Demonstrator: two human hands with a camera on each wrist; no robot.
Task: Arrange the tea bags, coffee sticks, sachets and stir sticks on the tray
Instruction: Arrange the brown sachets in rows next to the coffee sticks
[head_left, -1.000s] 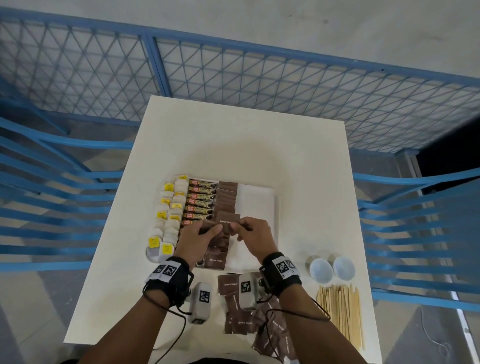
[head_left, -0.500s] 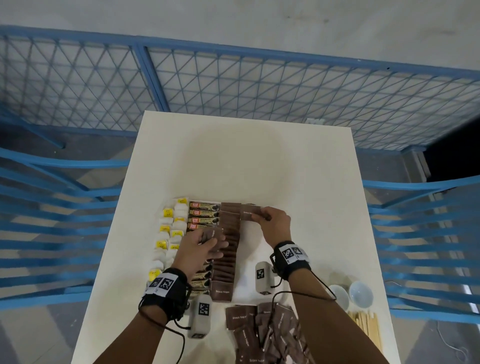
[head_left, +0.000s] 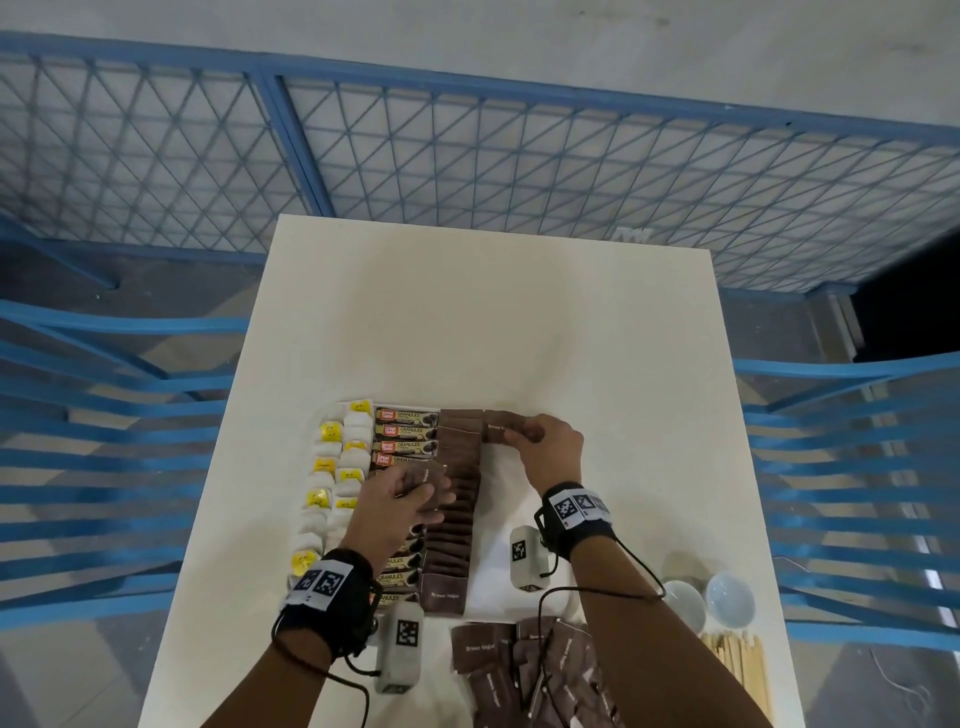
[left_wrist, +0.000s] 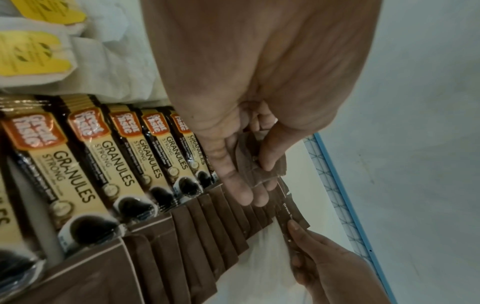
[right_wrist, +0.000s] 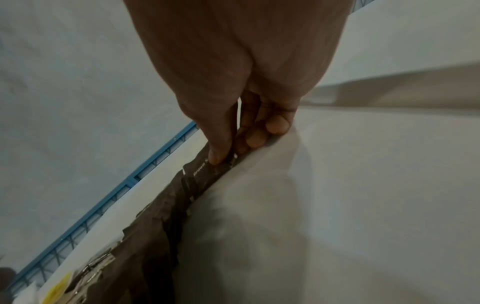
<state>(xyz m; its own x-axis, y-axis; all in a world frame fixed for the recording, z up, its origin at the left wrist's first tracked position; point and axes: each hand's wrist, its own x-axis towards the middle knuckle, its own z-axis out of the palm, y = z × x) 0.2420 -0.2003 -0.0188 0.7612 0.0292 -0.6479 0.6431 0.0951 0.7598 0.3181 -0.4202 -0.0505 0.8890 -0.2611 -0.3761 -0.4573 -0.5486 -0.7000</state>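
A white tray holds a column of tea bags, a column of coffee sticks and an overlapping row of brown sugar sachets. My right hand pinches one brown sachet at the tray's far end, just right of the row's top. The right wrist view shows thumb and fingers closed on that sachet, low against the tray. My left hand holds a few sachets above the coffee sticks, its thumb pressing them onto the fingers.
Loose brown sachets lie in a heap at the table's near edge. Wooden stir sticks lie at the near right, beside two small white bowls. Blue mesh fencing surrounds the table.
My right hand took one sachet from the bundle at the tray's middle and carried it to the far end. The left hand kept its sachets and stayed roughly in place.
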